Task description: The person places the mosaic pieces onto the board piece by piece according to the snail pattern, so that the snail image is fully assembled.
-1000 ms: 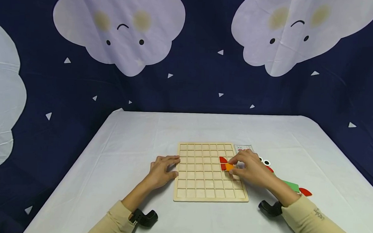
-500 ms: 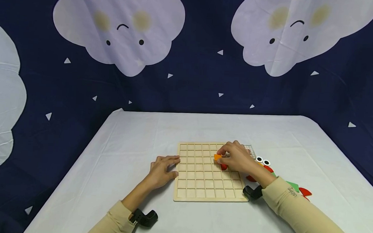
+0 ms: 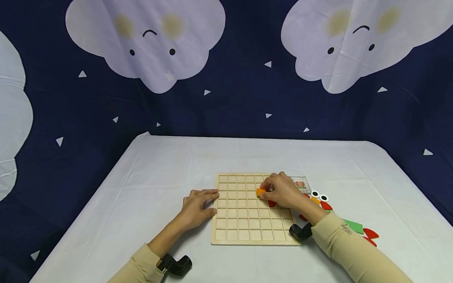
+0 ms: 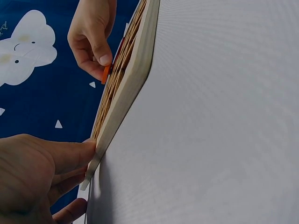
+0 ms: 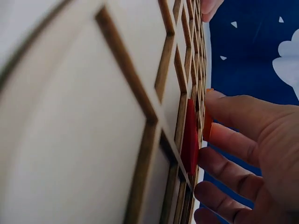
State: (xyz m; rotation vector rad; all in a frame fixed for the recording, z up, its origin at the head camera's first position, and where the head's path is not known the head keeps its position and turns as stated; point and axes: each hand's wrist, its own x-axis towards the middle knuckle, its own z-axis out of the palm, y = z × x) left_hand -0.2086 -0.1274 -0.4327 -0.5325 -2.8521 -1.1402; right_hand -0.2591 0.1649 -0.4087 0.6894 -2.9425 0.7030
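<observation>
My right hand (image 3: 283, 190) pinches a small orange square tile (image 3: 261, 192) between thumb and fingers, over the upper right part of a wooden grid board (image 3: 241, 223). Seen from the right wrist, the orange tile (image 5: 208, 116) is held on edge at the board's surface, past a red piece (image 5: 189, 140) lying in the grid. In the head view this red piece (image 3: 271, 203) shows just below the right hand, partly covered. My left hand (image 3: 194, 208) touches the board's left edge with thumb and fingers; the left wrist view shows its straight fingers (image 4: 70, 156) against the rim.
Right of the board lie loose pieces: two white eye discs (image 3: 319, 196), a green piece (image 3: 354, 226) and red pieces (image 3: 370, 233). A printed grid card (image 3: 301, 184) lies behind the right hand. A white cloth (image 3: 171, 164) covers the table.
The right hand has moved left and slightly away from me across the board with the orange tile, from beside the red pieces to a cell further left. The left hand has stayed put.
</observation>
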